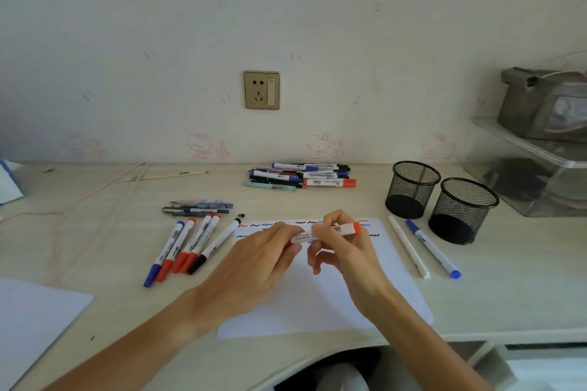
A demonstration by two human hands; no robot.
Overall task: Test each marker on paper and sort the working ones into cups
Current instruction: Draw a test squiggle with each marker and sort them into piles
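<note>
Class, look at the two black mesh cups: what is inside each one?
Both mesh cups, the rear one and the nearer one, show only dark bases through the mesh; no markers stand in them. Two markers lie on the desk beside them.

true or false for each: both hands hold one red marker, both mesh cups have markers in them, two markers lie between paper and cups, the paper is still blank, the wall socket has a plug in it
1. Both hands, left hand and right hand, hold the red marker: true.
2. Both mesh cups hold markers: false, both look empty.
3. Two markers lie between paper and cups: true.
4. The paper is blank: false, squiggles run along its far edge.
5. The wall socket has a plug in it: false, nothing is plugged in.
</note>
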